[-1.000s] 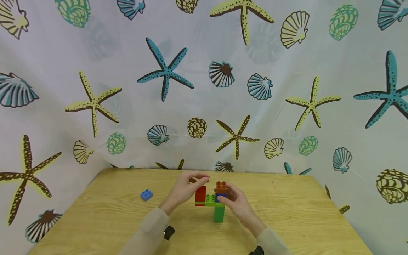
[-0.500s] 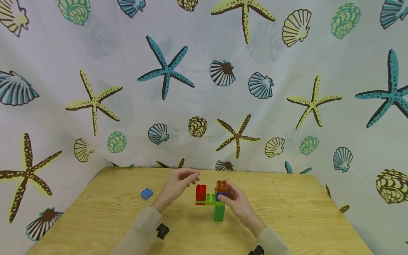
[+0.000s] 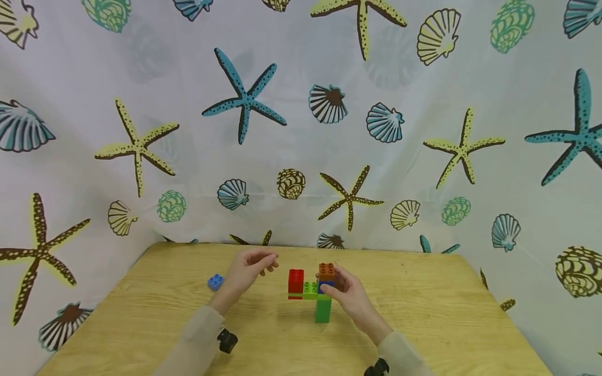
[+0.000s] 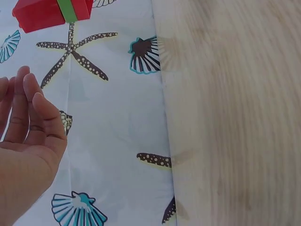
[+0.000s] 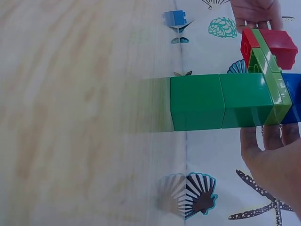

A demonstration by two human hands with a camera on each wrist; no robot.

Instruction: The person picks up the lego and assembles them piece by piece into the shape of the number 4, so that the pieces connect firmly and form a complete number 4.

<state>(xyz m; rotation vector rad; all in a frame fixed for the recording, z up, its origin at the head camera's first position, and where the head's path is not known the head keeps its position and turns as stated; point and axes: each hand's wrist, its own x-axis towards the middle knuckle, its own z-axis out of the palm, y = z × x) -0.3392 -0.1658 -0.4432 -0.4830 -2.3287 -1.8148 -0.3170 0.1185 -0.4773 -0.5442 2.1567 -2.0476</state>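
Observation:
A toy brick structure stands on the table [image 3: 423, 334]. Green bricks [image 3: 323, 310] form its column, and a lime-green brick [image 3: 310, 290] juts left from the top. That arm's outer end carries a red brick [image 3: 296, 281], with more red beneath. Above the column, an orange brick [image 3: 326, 271] sits on a blue brick [image 3: 323, 286]. My right hand [image 3: 352, 300] grips the blue brick, thumb in front and fingers behind. To the left of the red brick, my left hand [image 3: 245, 270] hovers apart with loosely bent fingers; the left wrist view shows its palm [image 4: 28, 165] holding nothing.
A loose light-blue brick [image 3: 216, 282] lies on the table to the left, beyond my left forearm. Behind the table and along its sides hangs a white cloth [image 3: 188, 156] printed with starfish and shells.
My left hand has drawn away leftward from the red brick and now hangs near the loose light-blue brick. My right hand keeps its grip, and the structure has not moved.

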